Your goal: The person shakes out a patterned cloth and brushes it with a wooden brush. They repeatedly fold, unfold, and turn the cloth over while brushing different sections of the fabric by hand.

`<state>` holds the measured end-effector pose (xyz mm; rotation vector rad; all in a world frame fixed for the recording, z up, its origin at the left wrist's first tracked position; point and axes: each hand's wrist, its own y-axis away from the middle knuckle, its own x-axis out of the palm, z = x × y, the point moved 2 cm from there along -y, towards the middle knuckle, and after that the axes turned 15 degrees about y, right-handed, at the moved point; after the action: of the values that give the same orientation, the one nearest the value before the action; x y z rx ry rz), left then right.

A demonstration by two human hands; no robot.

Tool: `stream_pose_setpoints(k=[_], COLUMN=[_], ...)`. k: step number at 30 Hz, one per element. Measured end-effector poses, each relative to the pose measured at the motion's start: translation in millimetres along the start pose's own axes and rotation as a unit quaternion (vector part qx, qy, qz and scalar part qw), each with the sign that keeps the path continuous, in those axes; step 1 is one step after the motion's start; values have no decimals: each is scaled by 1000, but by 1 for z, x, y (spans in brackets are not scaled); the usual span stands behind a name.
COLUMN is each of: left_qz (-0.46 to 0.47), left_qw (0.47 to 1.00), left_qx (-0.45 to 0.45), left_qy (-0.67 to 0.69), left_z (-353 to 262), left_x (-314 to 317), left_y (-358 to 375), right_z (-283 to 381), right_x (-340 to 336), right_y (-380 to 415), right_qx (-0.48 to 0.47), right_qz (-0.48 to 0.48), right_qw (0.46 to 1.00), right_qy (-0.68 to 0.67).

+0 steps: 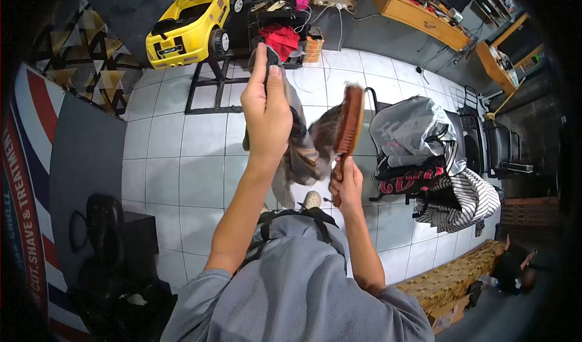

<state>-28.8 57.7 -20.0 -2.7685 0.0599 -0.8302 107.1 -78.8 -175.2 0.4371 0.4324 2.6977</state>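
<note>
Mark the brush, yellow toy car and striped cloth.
Brush point(349, 121): head view, on its reddish bristles.
Yellow toy car point(200, 34): head view, on its yellow body.
Striped cloth point(479, 195): head view, on its striped folds.

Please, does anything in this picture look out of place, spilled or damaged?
I see no clear spill or damage. On the right, the silver sheet lies crumpled and the striped cloth is bunched beside it, which looks untidy. The yellow toy car also looks odd: it sits raised, apparently on a black metal frame.
</note>
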Motion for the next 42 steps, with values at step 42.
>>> stream_pose_setpoints(k=[42], left_qz=[-160], left_qw=[962], left_qx=[180], left_qy=[130], left_z=[-59], left_x=[-22], left_y=[-15], right_z=[-278], right_x=[-272], right_y=[-6], right_qx=[293], right_qz=[-367], right_qw=[748], right_qy=[469])
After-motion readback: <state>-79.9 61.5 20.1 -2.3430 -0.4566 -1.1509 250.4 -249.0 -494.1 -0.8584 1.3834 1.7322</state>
